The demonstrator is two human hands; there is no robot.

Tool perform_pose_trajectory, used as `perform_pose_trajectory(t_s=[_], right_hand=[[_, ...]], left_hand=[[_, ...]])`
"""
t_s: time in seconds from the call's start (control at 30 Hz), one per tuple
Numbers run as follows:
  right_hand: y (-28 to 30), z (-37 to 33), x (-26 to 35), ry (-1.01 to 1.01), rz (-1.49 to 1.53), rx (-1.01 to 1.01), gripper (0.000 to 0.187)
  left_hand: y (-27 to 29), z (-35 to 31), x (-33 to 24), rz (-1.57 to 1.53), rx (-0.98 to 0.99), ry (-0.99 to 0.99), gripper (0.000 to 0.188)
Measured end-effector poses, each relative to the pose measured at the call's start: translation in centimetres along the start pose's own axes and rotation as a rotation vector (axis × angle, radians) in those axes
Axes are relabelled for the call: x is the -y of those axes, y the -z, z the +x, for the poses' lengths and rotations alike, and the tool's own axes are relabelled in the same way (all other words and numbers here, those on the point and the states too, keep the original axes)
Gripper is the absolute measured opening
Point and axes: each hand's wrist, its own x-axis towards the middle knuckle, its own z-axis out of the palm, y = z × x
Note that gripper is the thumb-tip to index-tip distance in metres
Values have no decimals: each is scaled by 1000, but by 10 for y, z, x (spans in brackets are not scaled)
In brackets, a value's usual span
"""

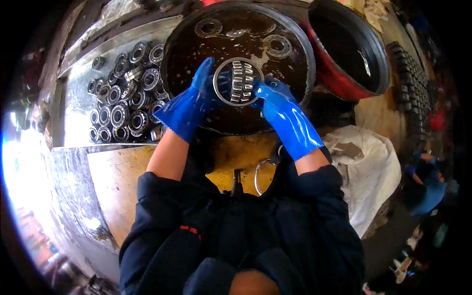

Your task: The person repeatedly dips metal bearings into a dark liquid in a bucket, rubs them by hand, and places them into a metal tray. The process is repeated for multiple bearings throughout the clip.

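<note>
A large roller bearing is between my hands, above a wide round basin of dark liquid. Its inner part sits turned within the shiny outer ring, so two rows of rollers face up. My left hand, in a blue rubber glove, grips the ring's left side; one digit points up and away, and the other fingers are partly hidden behind the ring. On the right side my right hand, gloved alike, pinches the rim. Toward the basin's far side, two ring-shaped bearings show in the liquid.
Several smaller bearings are heaped on a metal tray at left. A red drum with dark contents stands right of the basin. A pale sack lies near my right arm. Dark parts and another person are far right.
</note>
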Motion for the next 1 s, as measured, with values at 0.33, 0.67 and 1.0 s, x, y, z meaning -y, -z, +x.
perform_pose_trajectory(t_s=[0.33, 0.67, 1.0], right_hand=[[-20, 17, 20, -304, 221, 20, 58], [-25, 23, 7, -195, 62, -50, 59], [-28, 13, 6, 144, -266, -122, 55]], left_hand=[[14, 2, -9, -217, 82, -60, 54], [3, -56, 15, 928, -267, -958, 42], [-19, -59, 11, 880, -35, -829, 42]])
